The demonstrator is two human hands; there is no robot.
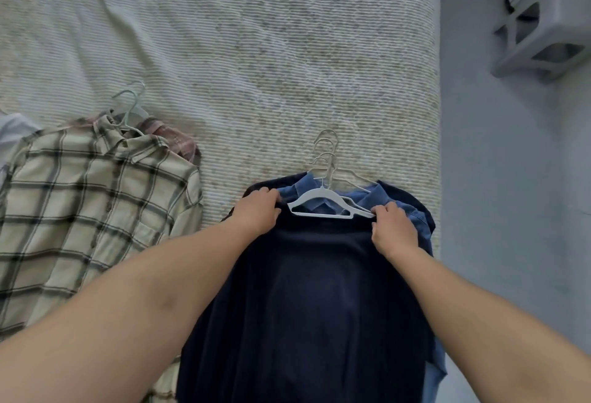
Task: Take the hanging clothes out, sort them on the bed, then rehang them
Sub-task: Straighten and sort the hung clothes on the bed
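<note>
Navy garment (313, 300) lies on the bed (256, 50) at six o'clock, over blue shirts; my left hand (257, 212) and right hand (391, 230) pinch its top edge by the white hanger (323, 207). Plaid shirt (86, 210) sits at nine o'clock.

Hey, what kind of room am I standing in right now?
Most likely a bedroom. A bed with a ribbed cream cover fills the view, shirts on hangers lie sorted on it, such as the plaid shirt, and a small grey stool stands on the floor beside it.
</note>
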